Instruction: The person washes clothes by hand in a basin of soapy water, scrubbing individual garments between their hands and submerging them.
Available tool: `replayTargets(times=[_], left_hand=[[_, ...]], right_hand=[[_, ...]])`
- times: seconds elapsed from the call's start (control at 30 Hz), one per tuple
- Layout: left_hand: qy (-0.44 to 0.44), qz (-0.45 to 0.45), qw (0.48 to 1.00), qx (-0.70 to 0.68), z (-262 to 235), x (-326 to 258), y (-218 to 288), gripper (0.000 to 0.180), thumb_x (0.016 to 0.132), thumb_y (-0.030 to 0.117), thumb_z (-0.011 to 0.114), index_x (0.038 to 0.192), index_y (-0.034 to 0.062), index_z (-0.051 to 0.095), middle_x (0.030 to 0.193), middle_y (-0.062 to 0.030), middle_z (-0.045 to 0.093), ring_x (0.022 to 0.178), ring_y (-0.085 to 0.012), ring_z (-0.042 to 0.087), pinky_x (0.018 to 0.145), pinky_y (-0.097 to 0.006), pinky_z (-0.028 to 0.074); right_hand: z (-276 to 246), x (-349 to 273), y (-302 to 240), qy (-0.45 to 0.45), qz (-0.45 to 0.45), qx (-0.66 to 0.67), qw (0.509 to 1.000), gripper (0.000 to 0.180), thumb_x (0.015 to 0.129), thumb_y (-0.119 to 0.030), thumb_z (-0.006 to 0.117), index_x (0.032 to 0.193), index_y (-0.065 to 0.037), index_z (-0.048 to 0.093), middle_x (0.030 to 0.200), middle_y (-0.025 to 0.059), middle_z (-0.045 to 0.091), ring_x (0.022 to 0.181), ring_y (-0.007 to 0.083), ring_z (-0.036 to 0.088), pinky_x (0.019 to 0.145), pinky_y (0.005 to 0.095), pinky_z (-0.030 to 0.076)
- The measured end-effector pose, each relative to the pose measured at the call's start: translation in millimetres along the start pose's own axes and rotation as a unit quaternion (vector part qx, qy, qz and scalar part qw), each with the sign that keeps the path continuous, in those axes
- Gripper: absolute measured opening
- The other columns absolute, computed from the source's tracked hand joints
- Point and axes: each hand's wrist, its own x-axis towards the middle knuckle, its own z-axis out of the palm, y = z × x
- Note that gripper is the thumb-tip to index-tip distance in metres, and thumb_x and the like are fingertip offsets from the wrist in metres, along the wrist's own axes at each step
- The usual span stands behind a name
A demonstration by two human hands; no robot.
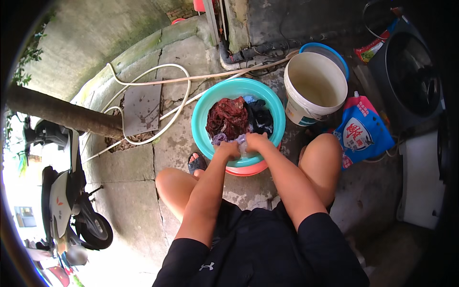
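A turquoise plastic basin (201,112) stands in front of me, set on a red basin (248,170) that shows beneath its near rim. Heaped inside are a wet dark red cloth (227,117) and, to its right, dark garments (260,117) with a bit of light blue. At the near side, my left hand (228,150) and my right hand (256,142) are close together, fingers closed on a pale purple cloth (239,139) stretched between them. The fingertips are partly hidden by the backs of the hands.
Right of the basin stands a white bucket (315,86) before a blue basin (330,48). A blue and pink detergent bag (361,131) lies beside my right knee. A cream hose (184,95) loops over the concrete at left, near a tree trunk (67,112) and a parked scooter (67,196).
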Motion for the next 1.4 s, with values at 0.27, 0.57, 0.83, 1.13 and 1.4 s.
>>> replayTargets(times=[0.27,0.57,0.83,1.13,1.4], left_hand=[[0.166,0.096,0.963,-0.189,-19,-4,-41,0.044,0.069,0.025,0.065,0.11,0.0105,0.069,0.097,-0.0168,0.071,0.089,-0.0333,0.068,0.079,-0.039,0.052],[0.191,0.098,0.973,-0.085,-3,-8,-10,0.037,0.073,0.019,0.059,0.107,0.0134,0.072,0.104,-0.0192,0.069,0.098,-0.0352,0.067,0.086,-0.044,0.053],[0.063,0.095,0.993,0.035,19,16,0,0.026,0.074,0.014,0.058,0.093,0.0042,0.074,0.1,-0.0223,0.069,0.095,-0.0364,0.068,0.081,-0.044,0.054],[0.283,0.128,0.861,-0.404,30,18,-54,0.047,0.096,0.04,0.043,0.114,0.0041,0.066,0.108,-0.0207,0.068,0.1,-0.0327,0.066,0.087,-0.041,0.049],[-0.024,0.306,0.339,-0.889,-38,-19,32,0.072,0.094,0.071,0.032,0.127,0.0118,0.057,0.124,-0.0058,0.062,0.114,-0.0231,0.056,0.101,-0.038,0.04]], right_hand=[[-73,-53,15,0.211,-0.096,0.503,0.832,0.037,0.069,-0.024,0.084,0.093,0.0,0.07,0.086,0.0088,0.07,0.077,0.015,0.064,0.073,0.0323,0.052],[-31,-28,15,0.139,0.018,0.139,0.98,0.028,0.063,-0.011,0.071,0.091,-0.005,0.071,0.095,0.0198,0.069,0.09,0.0349,0.067,0.081,0.0418,0.054],[-5,-17,-5,0.01,0.038,-0.052,0.998,0.031,0.088,-0.019,0.051,0.107,-0.012,0.074,0.121,0.0106,0.068,0.114,0.029,0.063,0.095,0.0569,0.04],[-34,-23,-63,0.226,-0.145,0.57,0.777,0.017,0.076,-0.012,0.063,0.089,-0.001,0.068,0.077,0.0082,0.066,0.07,0.0163,0.061,0.062,0.0306,0.049],[-101,-118,-97,0.334,-0.204,0.594,0.703,0.042,0.078,-0.007,0.072,0.116,0.004,0.06,0.108,0.0137,0.065,0.097,0.0214,0.063,0.088,0.0325,0.049]])
